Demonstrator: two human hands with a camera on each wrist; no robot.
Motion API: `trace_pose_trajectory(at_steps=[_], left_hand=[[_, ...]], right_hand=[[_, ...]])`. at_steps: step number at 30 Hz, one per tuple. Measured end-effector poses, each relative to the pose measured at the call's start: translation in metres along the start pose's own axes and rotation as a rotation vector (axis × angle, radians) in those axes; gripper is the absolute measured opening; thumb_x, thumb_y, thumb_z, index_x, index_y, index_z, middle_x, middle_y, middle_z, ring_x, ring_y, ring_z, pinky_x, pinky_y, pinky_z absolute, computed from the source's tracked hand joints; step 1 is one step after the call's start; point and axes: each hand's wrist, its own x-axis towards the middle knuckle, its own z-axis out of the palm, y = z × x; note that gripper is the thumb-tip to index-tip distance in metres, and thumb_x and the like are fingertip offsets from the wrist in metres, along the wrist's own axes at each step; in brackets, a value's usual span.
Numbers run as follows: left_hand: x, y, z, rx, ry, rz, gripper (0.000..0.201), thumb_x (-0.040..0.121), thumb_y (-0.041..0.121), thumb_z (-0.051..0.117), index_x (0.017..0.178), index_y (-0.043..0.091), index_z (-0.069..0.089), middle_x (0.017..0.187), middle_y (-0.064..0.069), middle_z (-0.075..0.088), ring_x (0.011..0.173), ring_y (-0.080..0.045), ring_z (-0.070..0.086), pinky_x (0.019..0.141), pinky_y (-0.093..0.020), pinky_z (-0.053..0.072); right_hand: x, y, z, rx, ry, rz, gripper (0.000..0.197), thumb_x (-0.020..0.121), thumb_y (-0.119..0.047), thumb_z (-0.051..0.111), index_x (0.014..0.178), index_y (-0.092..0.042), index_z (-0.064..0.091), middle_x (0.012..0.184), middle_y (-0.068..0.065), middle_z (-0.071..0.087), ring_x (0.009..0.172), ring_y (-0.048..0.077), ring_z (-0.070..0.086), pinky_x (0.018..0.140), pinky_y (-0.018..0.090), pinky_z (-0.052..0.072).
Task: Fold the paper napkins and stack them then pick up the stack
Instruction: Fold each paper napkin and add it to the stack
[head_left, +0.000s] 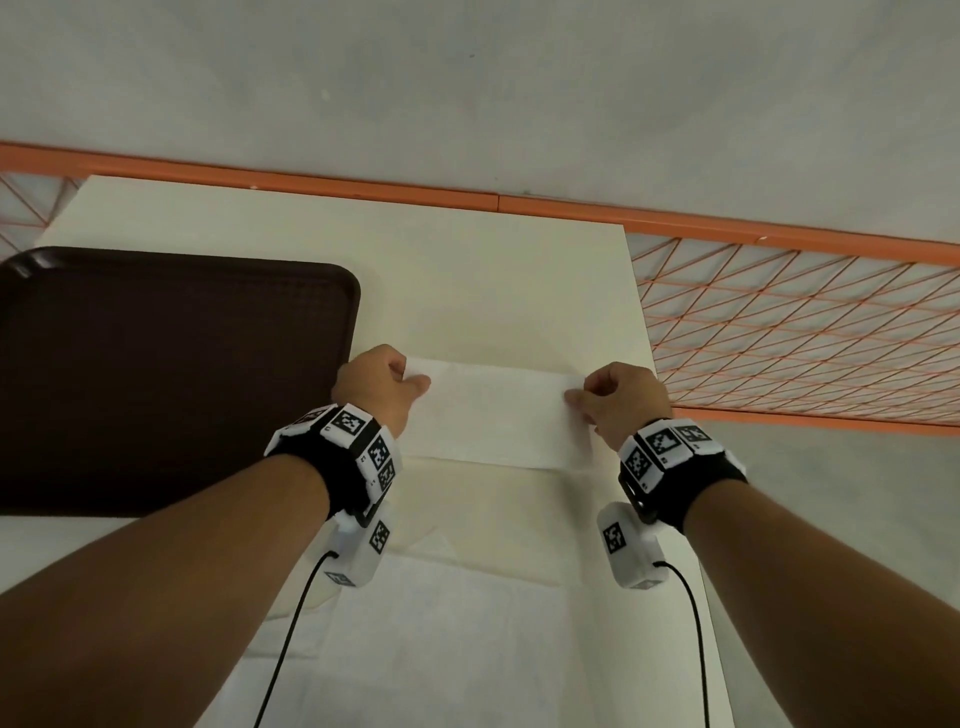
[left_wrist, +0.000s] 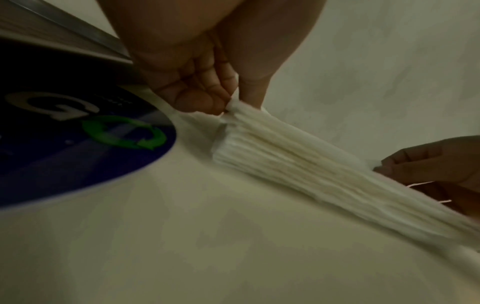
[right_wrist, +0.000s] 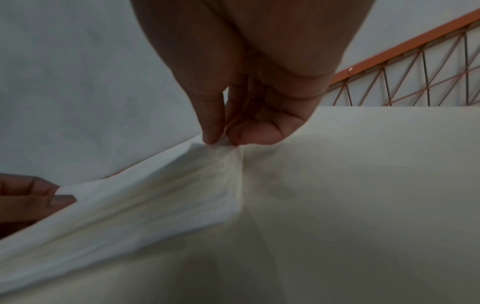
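Note:
A white paper napkin stretches between my two hands above the cream table. My left hand pinches its left far corner between thumb and fingers; the left wrist view shows that pinch on the taut, rippled napkin. My right hand pinches the right far corner, as the right wrist view shows, with the napkin running down to the left. More white napkins lie flat on the table nearer to me, under my forearms.
A dark brown tray sits on the table's left side, close to my left hand. An orange wire-mesh rack borders the table's right edge. An orange rail runs along the back against a grey wall.

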Motion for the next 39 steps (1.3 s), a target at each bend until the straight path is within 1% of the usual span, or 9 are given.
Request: trace_pose_trajectory(at_steps=[3, 8, 11, 14, 19, 24, 29, 34, 39], left_hand=[[-0.005, -0.001, -0.003, 0.017, 0.017, -0.011, 0.027, 0.081, 0.029, 0.073, 0.098, 0.012, 0.061, 0.093, -0.003, 0.063, 0.091, -0.025, 0.063, 0.079, -0.033, 0.05], [-0.024, 0.006, -0.024, 0.058, 0.041, 0.122, 0.031, 0.084, 0.035, 0.069, 0.105, 0.015, 0.061, 0.094, 0.002, 0.059, 0.091, -0.02, 0.06, 0.083, -0.035, 0.049], [-0.05, 0.0, -0.036, 0.134, -0.127, 0.223, 0.019, 0.084, 0.033, 0.068, 0.095, 0.018, 0.066, 0.084, 0.006, 0.06, 0.085, -0.019, 0.062, 0.082, -0.034, 0.052], [-0.08, -0.015, -0.046, 0.264, -0.333, 0.296, 0.015, 0.083, 0.034, 0.069, 0.092, 0.024, 0.066, 0.088, 0.009, 0.064, 0.085, -0.014, 0.062, 0.082, -0.031, 0.053], [-0.13, -0.039, -0.04, 0.651, -0.658, 0.468, 0.043, 0.086, 0.042, 0.062, 0.126, 0.026, 0.055, 0.124, 0.006, 0.05, 0.116, -0.017, 0.049, 0.099, -0.034, 0.041], [-0.144, -0.042, -0.032, 0.796, -0.588, 0.497, 0.039, 0.09, 0.036, 0.058, 0.127, 0.023, 0.051, 0.127, 0.001, 0.048, 0.118, -0.022, 0.044, 0.098, -0.036, 0.036], [-0.141, -0.04, -0.034, 0.797, -0.488, 0.524, 0.022, 0.097, 0.029, 0.046, 0.113, 0.023, 0.059, 0.117, 0.003, 0.059, 0.108, -0.02, 0.054, 0.094, -0.034, 0.035], [-0.133, -0.032, -0.042, 0.952, -0.404, 0.634, 0.026, 0.102, 0.026, 0.036, 0.114, 0.024, 0.059, 0.113, 0.001, 0.062, 0.104, -0.022, 0.058, 0.084, -0.033, 0.037], [-0.134, -0.027, -0.052, 1.003, -0.326, 0.74, 0.027, 0.102, 0.024, 0.038, 0.118, 0.026, 0.059, 0.12, 0.002, 0.057, 0.107, -0.022, 0.055, 0.084, -0.034, 0.043]], right_hand=[[-0.008, -0.001, -0.003, -0.038, 0.03, 0.0, 0.025, 0.078, -0.033, 0.077, 0.09, -0.019, 0.059, 0.079, -0.007, 0.06, 0.074, 0.016, 0.058, 0.068, 0.026, 0.046], [-0.049, -0.016, -0.014, -0.117, 0.031, -0.157, 0.027, 0.083, -0.039, 0.071, 0.099, -0.022, 0.056, 0.086, -0.007, 0.06, 0.079, 0.017, 0.059, 0.075, 0.031, 0.05], [-0.094, -0.021, -0.008, -0.229, -0.147, -0.309, 0.02, 0.084, -0.036, 0.069, 0.097, -0.021, 0.063, 0.082, -0.008, 0.062, 0.079, 0.016, 0.06, 0.076, 0.028, 0.05], [-0.139, -0.013, 0.01, -0.465, -0.427, -0.393, 0.034, 0.083, -0.046, 0.067, 0.109, -0.025, 0.062, 0.101, -0.006, 0.062, 0.096, 0.017, 0.059, 0.085, 0.029, 0.048], [-0.184, 0.002, 0.033, -0.752, -0.52, -0.399, 0.061, 0.082, -0.051, 0.065, 0.134, -0.024, 0.046, 0.13, 0.0, 0.05, 0.118, 0.024, 0.048, 0.098, 0.037, 0.041], [-0.19, 0.005, 0.036, -0.732, -0.518, -0.333, 0.054, 0.085, -0.045, 0.065, 0.131, -0.024, 0.045, 0.13, 0.0, 0.053, 0.119, 0.025, 0.048, 0.1, 0.039, 0.038], [-0.179, 0.001, 0.027, -0.652, -0.396, -0.342, 0.024, 0.093, -0.033, 0.056, 0.114, -0.023, 0.052, 0.114, 0.0, 0.062, 0.102, 0.024, 0.058, 0.091, 0.034, 0.043], [-0.175, -0.002, 0.016, -0.614, -0.301, -0.336, 0.019, 0.095, -0.034, 0.051, 0.108, -0.023, 0.059, 0.104, 0.004, 0.065, 0.092, 0.027, 0.061, 0.075, 0.029, 0.045], [-0.178, -0.004, 0.005, -0.56, -0.258, -0.367, 0.018, 0.095, -0.038, 0.051, 0.102, -0.027, 0.064, 0.1, -0.002, 0.067, 0.09, 0.024, 0.061, 0.075, 0.03, 0.048]])
